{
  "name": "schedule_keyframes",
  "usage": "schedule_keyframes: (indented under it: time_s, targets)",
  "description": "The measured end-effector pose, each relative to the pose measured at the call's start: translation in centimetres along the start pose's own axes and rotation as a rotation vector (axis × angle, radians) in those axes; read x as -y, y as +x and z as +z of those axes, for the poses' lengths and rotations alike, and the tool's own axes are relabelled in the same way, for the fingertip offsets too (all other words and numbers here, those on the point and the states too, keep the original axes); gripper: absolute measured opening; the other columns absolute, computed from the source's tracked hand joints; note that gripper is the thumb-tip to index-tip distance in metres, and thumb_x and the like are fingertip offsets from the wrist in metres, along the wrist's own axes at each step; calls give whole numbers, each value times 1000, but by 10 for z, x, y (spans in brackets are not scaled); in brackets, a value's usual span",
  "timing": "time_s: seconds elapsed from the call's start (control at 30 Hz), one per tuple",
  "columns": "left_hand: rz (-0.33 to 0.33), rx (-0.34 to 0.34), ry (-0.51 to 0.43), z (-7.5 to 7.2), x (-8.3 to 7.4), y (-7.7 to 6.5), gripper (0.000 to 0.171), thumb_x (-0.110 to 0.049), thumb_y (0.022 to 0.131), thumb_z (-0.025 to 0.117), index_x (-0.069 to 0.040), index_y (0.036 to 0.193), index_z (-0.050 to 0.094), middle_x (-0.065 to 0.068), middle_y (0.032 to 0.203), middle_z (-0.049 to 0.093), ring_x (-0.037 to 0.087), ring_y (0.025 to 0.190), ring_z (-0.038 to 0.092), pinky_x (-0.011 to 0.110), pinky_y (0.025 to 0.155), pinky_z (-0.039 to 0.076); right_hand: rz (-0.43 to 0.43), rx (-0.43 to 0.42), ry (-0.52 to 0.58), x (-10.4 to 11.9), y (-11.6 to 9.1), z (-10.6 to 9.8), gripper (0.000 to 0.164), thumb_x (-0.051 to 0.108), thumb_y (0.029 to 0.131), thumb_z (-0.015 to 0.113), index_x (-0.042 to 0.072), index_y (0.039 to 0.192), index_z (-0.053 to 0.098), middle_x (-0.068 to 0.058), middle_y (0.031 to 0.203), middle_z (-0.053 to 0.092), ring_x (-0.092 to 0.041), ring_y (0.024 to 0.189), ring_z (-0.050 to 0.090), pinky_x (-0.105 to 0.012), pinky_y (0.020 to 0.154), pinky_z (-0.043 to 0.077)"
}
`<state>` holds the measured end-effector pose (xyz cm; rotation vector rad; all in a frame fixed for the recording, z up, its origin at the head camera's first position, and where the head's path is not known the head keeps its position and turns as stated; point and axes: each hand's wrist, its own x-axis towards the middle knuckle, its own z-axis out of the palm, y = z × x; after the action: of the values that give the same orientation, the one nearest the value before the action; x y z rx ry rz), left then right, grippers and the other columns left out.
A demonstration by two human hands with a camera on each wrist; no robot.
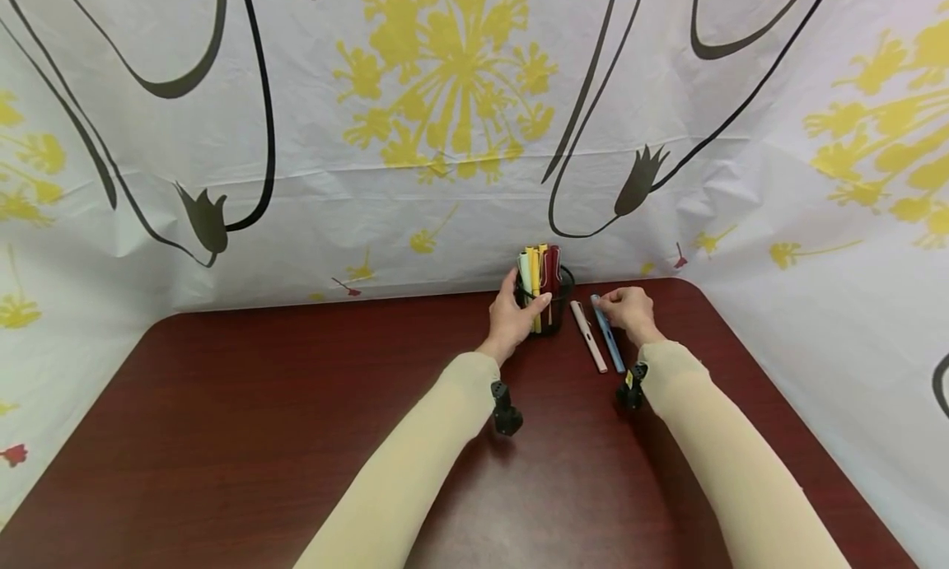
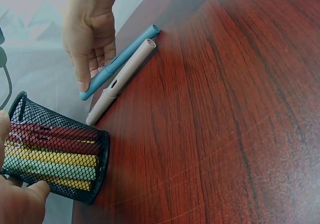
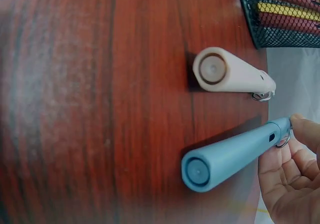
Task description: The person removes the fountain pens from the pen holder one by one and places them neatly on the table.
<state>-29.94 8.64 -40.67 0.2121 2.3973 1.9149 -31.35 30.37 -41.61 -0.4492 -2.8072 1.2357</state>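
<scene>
In head view, cup (image 2: 55, 151) of pens (image 1: 535, 264) is clamped at its eight o'clock by the left hand (image 1: 510, 318). Blue pen (image 1: 608, 334), at the cup's four o'clock, is pinched near its eleven-o'clock end by the right hand (image 1: 630, 310). Pale pen (image 1: 588, 336) is seen on the table (image 1: 334, 429) just beside, at the blue pen's nine o'clock.

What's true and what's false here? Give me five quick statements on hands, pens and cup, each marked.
1. The left hand holds the black mesh cup. True.
2. The cup is empty. False: red pens and yellow pens stand in it.
3. The right hand pinches the blue pen. True.
4. The pale pink pen lies between the cup and the blue pen. True.
5. The pale pink pen stands in the cup. False: it lies on the table.
</scene>
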Motion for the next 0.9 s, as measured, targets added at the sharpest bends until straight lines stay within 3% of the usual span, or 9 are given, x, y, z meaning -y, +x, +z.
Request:
schedule_keyframes:
  time_s: [0.43,0.73,0.9]
  targets:
    - [10,-1,9,0,-1,0,74,-31,92,62,-16,151,21,11,152,29,27,140,29,44,107,35,17,-7,-44,-2,-2,3,28,24,91,62,-3,98,68,-14,94,64,-10,61,60,-24,58,53]
    - [15,-3,10,0,-1,0,74,-31,92,62,-15,151,22,12,152,29,27,140,28,44,107,35,-12,-33,-120,0,-6,3,28,24,91,63,-3,93,70,-3,67,62,-9,54,54,-23,53,45]
    - [17,-6,19,0,-1,-1,74,-32,92,62,-15,151,22,12,152,29,27,140,28,44,107,35,-31,-38,-154,0,-7,4,28,25,91,62,-3,90,70,1,61,58,-13,56,50,-26,52,40]
